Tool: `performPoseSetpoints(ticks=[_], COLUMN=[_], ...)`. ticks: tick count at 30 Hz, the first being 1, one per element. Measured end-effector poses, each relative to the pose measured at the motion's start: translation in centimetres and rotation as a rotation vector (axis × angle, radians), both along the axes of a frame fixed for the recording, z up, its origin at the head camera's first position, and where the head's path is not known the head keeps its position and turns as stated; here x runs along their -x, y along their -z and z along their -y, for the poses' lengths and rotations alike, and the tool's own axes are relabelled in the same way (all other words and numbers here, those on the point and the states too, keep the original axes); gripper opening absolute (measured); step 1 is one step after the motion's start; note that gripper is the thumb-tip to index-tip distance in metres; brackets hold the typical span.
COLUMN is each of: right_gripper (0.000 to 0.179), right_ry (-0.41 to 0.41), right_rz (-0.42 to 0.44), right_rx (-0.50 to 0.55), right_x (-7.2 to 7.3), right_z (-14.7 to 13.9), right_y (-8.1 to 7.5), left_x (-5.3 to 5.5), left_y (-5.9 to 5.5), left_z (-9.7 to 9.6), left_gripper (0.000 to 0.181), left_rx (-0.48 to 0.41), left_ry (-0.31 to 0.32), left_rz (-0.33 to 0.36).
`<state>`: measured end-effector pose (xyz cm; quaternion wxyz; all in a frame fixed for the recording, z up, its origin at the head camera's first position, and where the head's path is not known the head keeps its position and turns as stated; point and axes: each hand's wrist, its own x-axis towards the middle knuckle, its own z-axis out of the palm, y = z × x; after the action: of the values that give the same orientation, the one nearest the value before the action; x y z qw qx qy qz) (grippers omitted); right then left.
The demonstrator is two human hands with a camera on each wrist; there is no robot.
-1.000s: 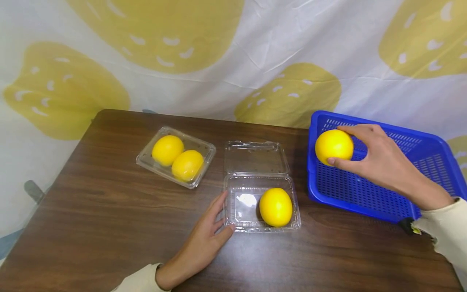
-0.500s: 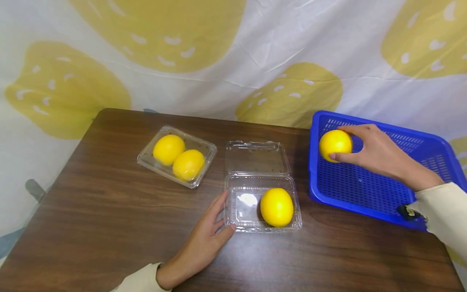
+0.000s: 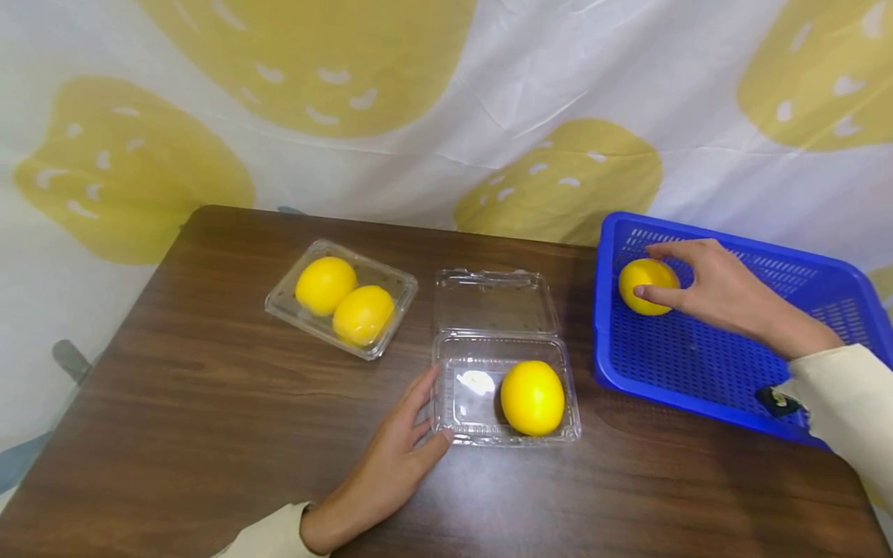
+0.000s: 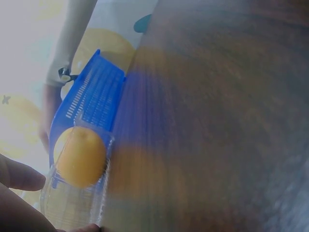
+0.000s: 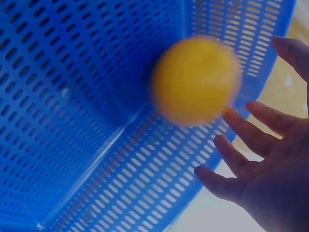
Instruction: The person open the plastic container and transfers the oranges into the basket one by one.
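My right hand (image 3: 725, 291) is over the blue basket (image 3: 705, 380) with its fingers spread. Just below it, a round yellow orange (image 5: 195, 79) looks blurred in the right wrist view, apart from most of the fingers and inside the basket's corner. On the table, a clear plastic clamshell box (image 3: 467, 422) lies with its lid (image 3: 491, 302) folded back. A second orange (image 3: 533, 397) sits in the right half of its base. My left hand (image 3: 387, 457) touches the base's left side and near corner with nearly straight fingers.
Left of the open box stands a closed clear box (image 3: 286, 306) with two oranges (image 3: 345, 302) inside. The brown wooden table (image 3: 209, 387) meets a white curtain (image 3: 391, 178) with yellow print behind it.
My right hand has moved slightly down over the basket and loosened its fingers. The orange it held has come free and dropped lower. My left hand stays at the box.
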<state>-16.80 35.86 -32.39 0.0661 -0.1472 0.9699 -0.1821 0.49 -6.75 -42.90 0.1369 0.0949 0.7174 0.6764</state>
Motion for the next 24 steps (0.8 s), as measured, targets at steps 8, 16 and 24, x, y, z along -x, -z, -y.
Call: performPoseSetpoints(ticks=[8,16,24], right_gripper=[0.070,0.063,0.063], right_ry=[-0.023,-0.077,-0.148], right_rz=[-0.043,-0.056,-0.077], right_rx=[0.019,0.044,0.036], right_x=[-1.4,-3.3,-5.2], right_z=[1.9,5.5,8.0], right_y=[-1.5,-2.9,-2.3], left_x=[-0.1,-0.1,-0.2], left_y=[-0.2,-0.2,-0.2], left_z=[0.2,0.2,0.2], left_gripper=[0.081,0.081,0.082], left_rx=[0.000,0.002,-0.008], left_ry=[-0.009,-0.011,0.002], left_rz=[0.004,0.004,0.005])
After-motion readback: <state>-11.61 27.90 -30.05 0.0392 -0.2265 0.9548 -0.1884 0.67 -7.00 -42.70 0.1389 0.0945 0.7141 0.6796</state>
